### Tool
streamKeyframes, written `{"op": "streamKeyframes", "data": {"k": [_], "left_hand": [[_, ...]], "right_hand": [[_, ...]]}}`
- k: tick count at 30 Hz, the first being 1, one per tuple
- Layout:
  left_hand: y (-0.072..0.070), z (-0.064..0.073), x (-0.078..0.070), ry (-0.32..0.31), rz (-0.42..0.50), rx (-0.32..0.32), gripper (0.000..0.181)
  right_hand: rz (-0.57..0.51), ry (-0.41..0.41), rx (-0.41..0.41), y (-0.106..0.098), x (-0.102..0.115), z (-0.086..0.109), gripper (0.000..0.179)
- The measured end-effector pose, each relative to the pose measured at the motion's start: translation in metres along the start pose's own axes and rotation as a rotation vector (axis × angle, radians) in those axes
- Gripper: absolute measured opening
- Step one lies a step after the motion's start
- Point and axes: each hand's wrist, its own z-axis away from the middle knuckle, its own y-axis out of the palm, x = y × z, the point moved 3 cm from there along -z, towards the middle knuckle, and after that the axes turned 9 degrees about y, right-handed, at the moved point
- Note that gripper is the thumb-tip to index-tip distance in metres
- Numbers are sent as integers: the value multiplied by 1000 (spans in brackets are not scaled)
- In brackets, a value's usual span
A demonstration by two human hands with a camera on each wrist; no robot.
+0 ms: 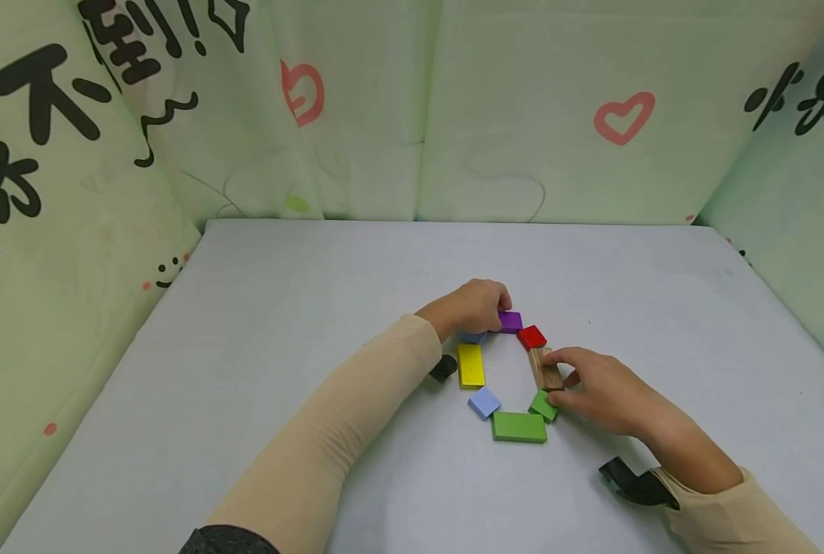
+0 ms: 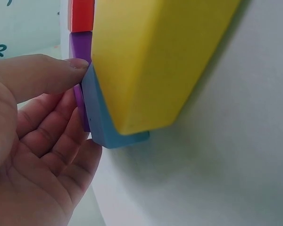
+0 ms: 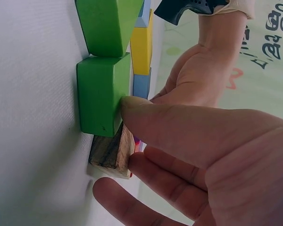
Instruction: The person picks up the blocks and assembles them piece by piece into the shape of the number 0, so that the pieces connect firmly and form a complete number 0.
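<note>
Small blocks form a closed ring on the table. My left hand (image 1: 477, 304) is at the ring's far side, pinching the purple block (image 1: 512, 322) with the thumb over its end, beside a blue block (image 2: 104, 122). On the ring's right, my right hand (image 1: 608, 392) rests with its fingers loosely spread. Its thumb touches the small green block (image 3: 101, 94), and another finger reaches the wooden block (image 3: 106, 150). Between the wooden and purple blocks lies a red block (image 1: 532, 337). A yellow block (image 1: 471, 366) stands along the left side.
A lighter blue block (image 1: 484, 402) and a long green block (image 1: 518, 427) make up the ring's near end. All lie on a white table (image 1: 280, 277). Pale green curtains (image 1: 508, 92) with printed figures surround its back and sides. Black devices sit at both wrists.
</note>
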Motion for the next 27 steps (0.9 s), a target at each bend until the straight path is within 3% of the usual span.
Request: {"op": "streamKeyframes", "data": {"k": [19, 27], "left_hand": [[4, -1, 0, -17, 7, 12, 34], [-1, 3, 2, 39, 49, -18, 44]], "right_hand": [[-14, -33, -22, 0, -3, 1, 59], [-48, -72, -83, -3, -2, 2, 56]]}}
